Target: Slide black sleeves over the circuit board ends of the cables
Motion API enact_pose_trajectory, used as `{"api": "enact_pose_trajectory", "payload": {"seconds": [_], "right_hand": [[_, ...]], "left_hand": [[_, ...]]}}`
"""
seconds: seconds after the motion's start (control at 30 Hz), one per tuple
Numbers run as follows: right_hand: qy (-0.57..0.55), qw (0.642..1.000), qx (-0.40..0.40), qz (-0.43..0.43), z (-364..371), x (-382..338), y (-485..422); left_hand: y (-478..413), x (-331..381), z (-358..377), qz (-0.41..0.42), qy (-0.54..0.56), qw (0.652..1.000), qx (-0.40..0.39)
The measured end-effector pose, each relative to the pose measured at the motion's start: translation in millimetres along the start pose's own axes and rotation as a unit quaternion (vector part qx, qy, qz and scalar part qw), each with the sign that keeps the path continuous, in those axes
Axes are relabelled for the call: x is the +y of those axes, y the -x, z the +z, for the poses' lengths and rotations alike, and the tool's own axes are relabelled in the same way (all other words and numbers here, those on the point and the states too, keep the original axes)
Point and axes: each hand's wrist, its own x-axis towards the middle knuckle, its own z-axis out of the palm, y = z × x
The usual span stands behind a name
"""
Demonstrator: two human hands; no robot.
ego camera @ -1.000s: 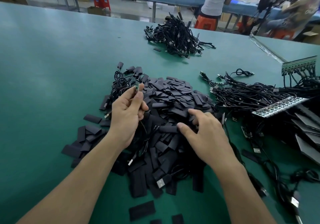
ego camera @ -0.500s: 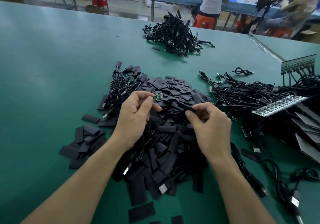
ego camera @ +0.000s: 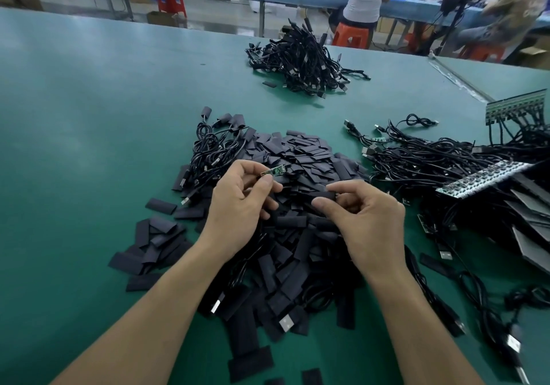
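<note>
My left hand (ego camera: pixel 238 206) pinches a black cable just behind its small green circuit board (ego camera: pixel 275 171), which points right and slightly up. My right hand (ego camera: pixel 364 220) holds a flat black sleeve (ego camera: pixel 323 196) between thumb and forefinger, a short way right of and below the board; board and sleeve are apart. Both hands hover over a big heap of black sleeves (ego camera: pixel 297 158) on the green table (ego camera: pixel 89 146). Cables with sleeves on their ends (ego camera: pixel 214 146) lie at the heap's left rear.
A tangle of bare-board cables (ego camera: pixel 431 161) and strips of circuit boards (ego camera: pixel 482 179) lie at the right. A bundle of cables (ego camera: pixel 303 60) sits at the far centre. Loose sleeves (ego camera: pixel 154 235) scatter to the left. People sit at a blue bench behind.
My right hand picked a sleeve out of the heap and lifted it toward the left hand. My left hand turned the circuit board from upright to pointing right.
</note>
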Motion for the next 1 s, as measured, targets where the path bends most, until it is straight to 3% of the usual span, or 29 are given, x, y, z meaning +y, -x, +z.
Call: {"api": "enact_pose_trajectory", "payload": {"seconds": [0.27,0.4,0.57,1.0], "right_hand": [[-0.057,0.994,0.088,-0.007,-4,-8,0],[-0.131,0.991,0.022,-0.017,3,-15,2],[-0.105,0.993,-0.049,-0.015,12,-13,8],[-0.039,0.997,-0.040,-0.059,10,-6,6]], "left_hand": [[3,3,1,0.008,-0.018,0.999,-0.042],[6,5,3,0.013,-0.017,0.997,-0.080],[8,7,5,0.015,0.006,0.994,-0.113],[8,6,4,0.003,0.025,0.993,-0.112]]}}
